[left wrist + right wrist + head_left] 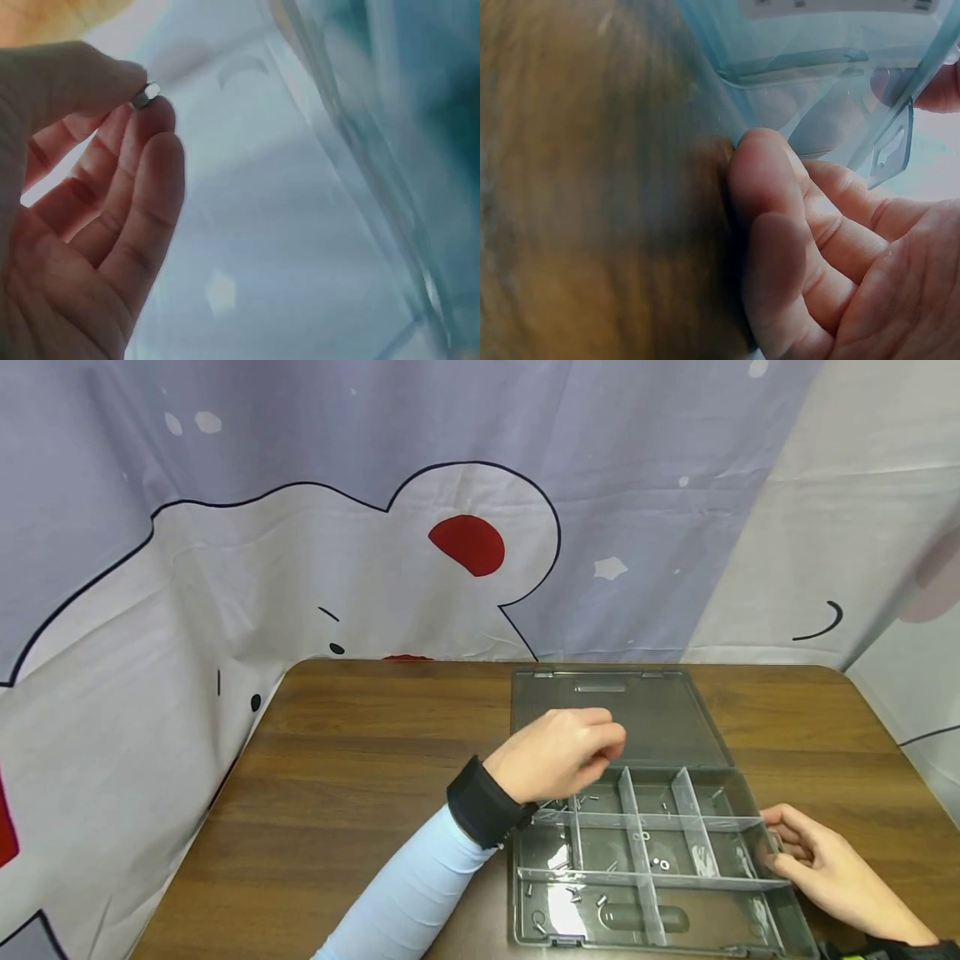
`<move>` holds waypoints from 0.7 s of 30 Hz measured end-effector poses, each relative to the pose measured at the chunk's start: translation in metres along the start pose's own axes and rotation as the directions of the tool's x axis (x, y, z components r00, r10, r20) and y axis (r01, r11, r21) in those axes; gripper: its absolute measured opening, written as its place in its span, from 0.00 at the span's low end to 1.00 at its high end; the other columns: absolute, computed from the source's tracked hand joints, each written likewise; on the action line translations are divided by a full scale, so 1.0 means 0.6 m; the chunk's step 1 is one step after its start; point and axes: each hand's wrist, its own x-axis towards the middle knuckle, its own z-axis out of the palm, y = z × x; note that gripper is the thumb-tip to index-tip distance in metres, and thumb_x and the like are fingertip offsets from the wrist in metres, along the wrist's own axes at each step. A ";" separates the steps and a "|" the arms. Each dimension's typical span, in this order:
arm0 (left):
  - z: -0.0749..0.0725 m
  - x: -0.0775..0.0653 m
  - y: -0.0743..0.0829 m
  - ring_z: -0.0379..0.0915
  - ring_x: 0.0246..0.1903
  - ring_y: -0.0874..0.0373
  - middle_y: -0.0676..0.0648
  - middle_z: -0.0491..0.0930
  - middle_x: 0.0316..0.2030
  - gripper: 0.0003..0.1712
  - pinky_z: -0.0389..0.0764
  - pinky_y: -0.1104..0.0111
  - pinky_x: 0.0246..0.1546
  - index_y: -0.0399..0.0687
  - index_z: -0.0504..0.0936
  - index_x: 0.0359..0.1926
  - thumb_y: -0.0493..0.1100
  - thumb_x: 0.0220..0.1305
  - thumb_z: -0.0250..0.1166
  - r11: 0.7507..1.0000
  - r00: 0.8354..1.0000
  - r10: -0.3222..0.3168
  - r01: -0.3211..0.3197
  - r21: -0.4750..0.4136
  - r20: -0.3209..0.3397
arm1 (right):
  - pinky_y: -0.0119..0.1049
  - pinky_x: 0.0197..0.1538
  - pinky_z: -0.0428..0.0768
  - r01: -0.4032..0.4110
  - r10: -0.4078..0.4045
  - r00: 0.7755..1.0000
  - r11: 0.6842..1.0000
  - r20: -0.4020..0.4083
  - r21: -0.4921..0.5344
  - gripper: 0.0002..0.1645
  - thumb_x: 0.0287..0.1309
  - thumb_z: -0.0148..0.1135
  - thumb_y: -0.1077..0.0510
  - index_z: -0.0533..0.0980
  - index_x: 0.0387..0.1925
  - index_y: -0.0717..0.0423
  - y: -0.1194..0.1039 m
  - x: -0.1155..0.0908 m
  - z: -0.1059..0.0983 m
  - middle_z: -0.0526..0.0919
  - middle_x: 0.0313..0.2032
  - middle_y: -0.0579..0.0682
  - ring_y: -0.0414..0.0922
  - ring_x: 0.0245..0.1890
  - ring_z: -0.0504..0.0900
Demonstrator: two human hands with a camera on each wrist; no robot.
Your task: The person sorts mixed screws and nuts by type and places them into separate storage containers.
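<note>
A grey see-through organizer box (652, 878), divided into compartments, stands with its lid (622, 714) folded back flat on the table. My left hand (562, 752) is raised over the back of the box, near the hinge. Between its thumb and index fingertip it pinches a small silver nut (146, 95), while the other fingers curve loosely. At the box's right side, my right hand (832, 868) grips the wall. Fingers lie along the outside and the thumb is at the wall, as the right wrist view shows. Several small screws (602, 900) and washers (664, 865) lie in the compartments.
Clear dividers (592, 875) stand up between the compartments. The brown wooden table (360, 777) extends to both sides of the box. Behind it hangs a patterned cloth (637, 468), reaching down to the table's back edge.
</note>
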 end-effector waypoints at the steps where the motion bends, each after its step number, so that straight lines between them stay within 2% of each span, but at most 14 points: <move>1: 0.003 0.004 0.010 0.68 0.28 0.68 0.57 0.72 0.29 0.10 0.71 0.77 0.32 0.53 0.76 0.31 0.32 0.62 0.61 1.000 1.000 0.028 -0.028 -0.008 0.005 | 0.28 0.37 0.82 -0.005 0.005 1.000 1.000 0.002 -0.002 0.22 0.65 0.60 0.69 0.71 0.59 0.64 0.000 0.000 0.000 0.79 0.57 0.75 0.16 0.43 0.75; 8: 0.019 0.018 0.065 0.68 0.29 0.70 0.57 0.72 0.29 0.08 0.71 0.78 0.35 0.53 0.78 0.32 0.34 0.66 0.61 0.988 0.987 0.153 -0.152 -0.034 0.041 | 0.28 0.36 0.82 0.023 -0.023 1.000 1.000 -0.008 0.007 0.22 0.64 0.60 0.71 0.71 0.58 0.63 0.001 0.002 0.000 0.80 0.56 0.74 0.17 0.44 0.76; 13: 0.025 0.023 0.093 0.69 0.33 0.71 0.59 0.75 0.33 0.07 0.73 0.80 0.41 0.54 0.81 0.38 0.39 0.73 0.59 0.974 0.971 0.219 -0.223 0.032 0.092 | 0.29 0.35 0.82 0.022 -0.022 1.000 0.999 -0.005 0.029 0.21 0.65 0.59 0.71 0.71 0.58 0.62 0.003 0.002 0.001 0.82 0.53 0.71 0.19 0.43 0.78; 17: 0.031 0.025 0.107 0.70 0.35 0.70 0.59 0.77 0.36 0.06 0.73 0.80 0.43 0.55 0.82 0.40 0.39 0.72 0.60 0.967 0.965 0.250 -0.253 0.034 0.077 | 0.30 0.35 0.82 0.011 -0.011 1.000 0.999 0.010 0.032 0.21 0.66 0.58 0.70 0.71 0.59 0.62 0.003 0.002 0.001 0.84 0.52 0.68 0.19 0.42 0.79; 21: 0.039 0.024 0.112 0.70 0.33 0.69 0.59 0.76 0.35 0.06 0.73 0.80 0.40 0.55 0.81 0.38 0.38 0.70 0.61 0.961 0.960 0.275 -0.276 0.016 0.053 | 0.31 0.34 0.82 0.010 -0.011 1.000 0.999 0.016 0.041 0.21 0.67 0.58 0.70 0.70 0.60 0.62 0.004 0.003 0.001 0.86 0.49 0.60 0.21 0.42 0.80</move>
